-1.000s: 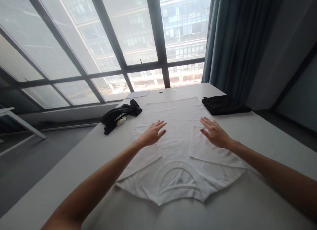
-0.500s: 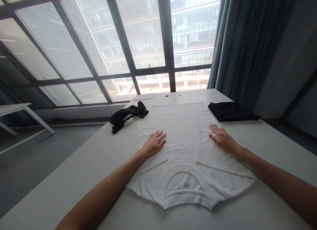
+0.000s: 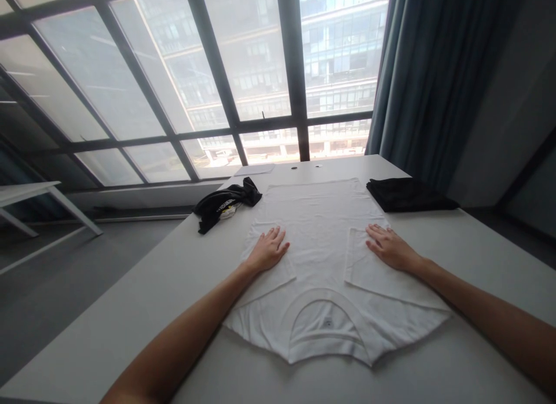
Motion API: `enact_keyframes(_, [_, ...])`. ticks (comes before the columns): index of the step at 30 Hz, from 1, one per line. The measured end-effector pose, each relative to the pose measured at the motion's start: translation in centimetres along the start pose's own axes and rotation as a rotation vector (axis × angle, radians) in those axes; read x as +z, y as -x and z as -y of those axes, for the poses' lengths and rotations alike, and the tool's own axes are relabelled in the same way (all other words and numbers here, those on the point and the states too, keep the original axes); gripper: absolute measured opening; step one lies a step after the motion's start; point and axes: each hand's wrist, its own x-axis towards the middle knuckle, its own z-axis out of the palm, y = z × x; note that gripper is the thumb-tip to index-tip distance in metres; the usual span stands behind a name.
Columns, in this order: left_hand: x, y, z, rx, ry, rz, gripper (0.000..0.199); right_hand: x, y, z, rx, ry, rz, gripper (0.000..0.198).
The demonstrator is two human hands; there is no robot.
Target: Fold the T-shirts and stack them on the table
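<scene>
Shirt (image 3: pixel 321 241) on table (image 3: pixel 174 276), under your left hand (image 3: pixel 267 251) and right hand (image 3: pixel 391 249)
Beyond your left hand, leftward, a bundle (image 3: pixel 219 202); beyond your right, a cloth (image 3: pixel 408 195).

The table (image 3: pixel 139 299) bears a shirt (image 3: pixel 319 236) lying flat beneath the fingers (image 3: pixel 376 230), a black bundle (image 3: pixel 228 200) beyond the left ones, a folded cloth (image 3: pixel 408 194) beyond the right.

Black bundle (image 3: pixel 226 200) and cloth (image 3: pixel 410 195) flank passage over shirt (image 3: pixel 319 230).

I've got daylight glaring through the window (image 3: pixel 247 56), the building outside (image 3: pixel 341 50) washed out, the curtain (image 3: pixel 425 91) in gloom, soft shadow edging the white T-shirt (image 3: pixel 319 247).
</scene>
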Motion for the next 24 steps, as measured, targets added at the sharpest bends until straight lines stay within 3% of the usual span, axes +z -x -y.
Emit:
enact_keyframes(6, [-0.1, -0.1, 0.0, 0.004, 0.018, 0.033, 0.070, -0.8, 0.1, 0.5, 0.025, 0.006, 0.012, 0.054])
enact_keyframes(9, [-1.0, 0.3, -0.5, 0.027, 0.040, -0.026, 0.069, -2.0, 0.3, 1.5, -0.018, 0.046, -0.092, 0.052])
enact_keyframes(13, [-3.1, 1.9, -3.2, 0.319, 0.161, 0.025, 0.065, -3.5, 0.7, 3.6, -0.125, 0.019, -0.241, 0.049])
enact_keyframes(15, [-3.8, 2.9, -5.1, 0.490, 0.221, 0.099, 0.066, -3.6, 1.0, 4.6, -0.197, -0.063, -0.200, 0.050])
enact_keyframes(18, [-3.6, 4.1, -7.5, 0.621, 0.232, 0.173, 0.068, -3.0, 1.3, 5.3, -0.310, -0.180, -0.023, 0.053])
enact_keyframes(21, [-3.0, 4.6, -8.4, 0.650, 0.213, 0.195, 0.068, -2.2, 1.5, 5.2, -0.314, -0.226, 0.098, 0.054])
enact_keyframes(24, [-2.7, 4.5, -8.3, 0.643, 0.206, 0.182, 0.067, -2.2, 1.5, 5.1, -0.282, -0.257, 0.089, 0.056])
